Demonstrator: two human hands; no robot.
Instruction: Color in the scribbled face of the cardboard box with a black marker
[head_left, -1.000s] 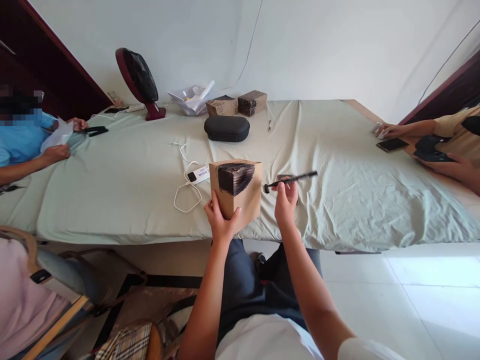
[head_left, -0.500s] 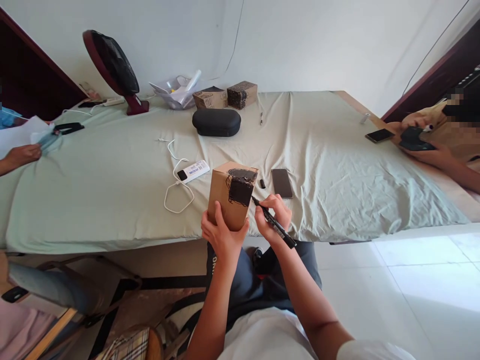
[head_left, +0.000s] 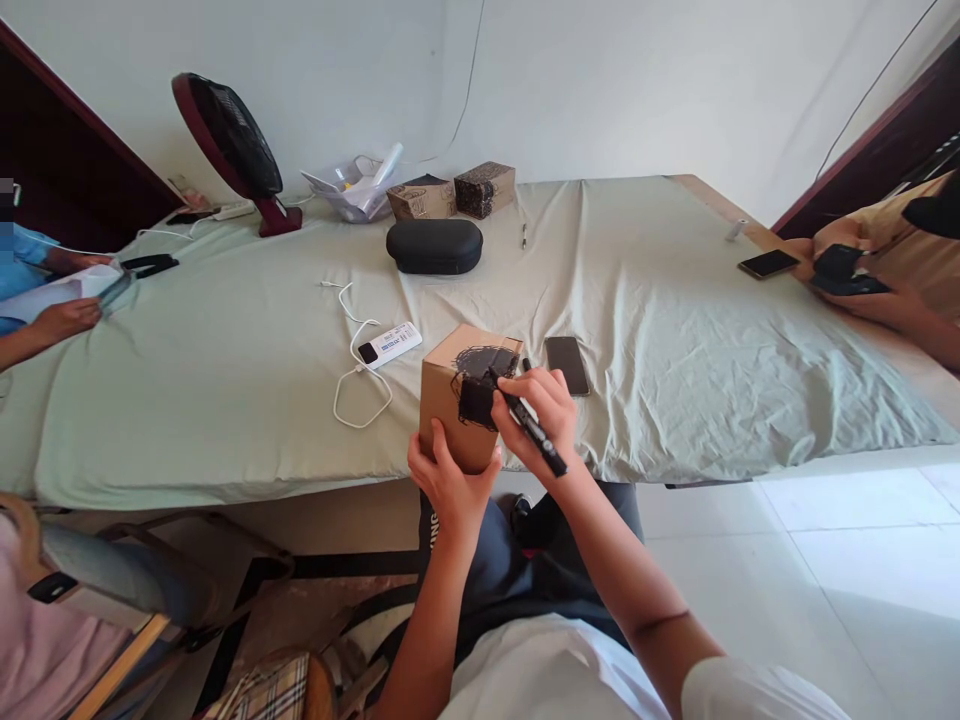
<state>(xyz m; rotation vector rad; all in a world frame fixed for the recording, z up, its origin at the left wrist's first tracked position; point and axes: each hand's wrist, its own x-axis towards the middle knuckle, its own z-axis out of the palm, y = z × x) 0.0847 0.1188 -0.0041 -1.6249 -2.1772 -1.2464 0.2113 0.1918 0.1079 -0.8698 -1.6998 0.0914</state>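
Observation:
My left hand (head_left: 451,480) grips the bottom of a small cardboard box (head_left: 448,398) held upright at the near edge of the table (head_left: 225,380). A black scribbled patch covers the box's upper right face. My right hand (head_left: 541,410) is closed round a black marker (head_left: 532,430), whose tip touches that black patch. The marker's cap (head_left: 526,364) lies on the cloth just behind the box, beside a dark phone (head_left: 566,364).
A power bank with white cable (head_left: 386,344), a black case (head_left: 434,246), two more boxes (head_left: 450,193), a plastic bag and a fan (head_left: 232,150) lie further back. Other people's hands work at the left (head_left: 64,320) and right (head_left: 847,275) ends. A chair stands at lower left.
My right hand brought the marker from the side in to the box and now presses its tip on the black patch. The box has turned and tilted in my left hand.

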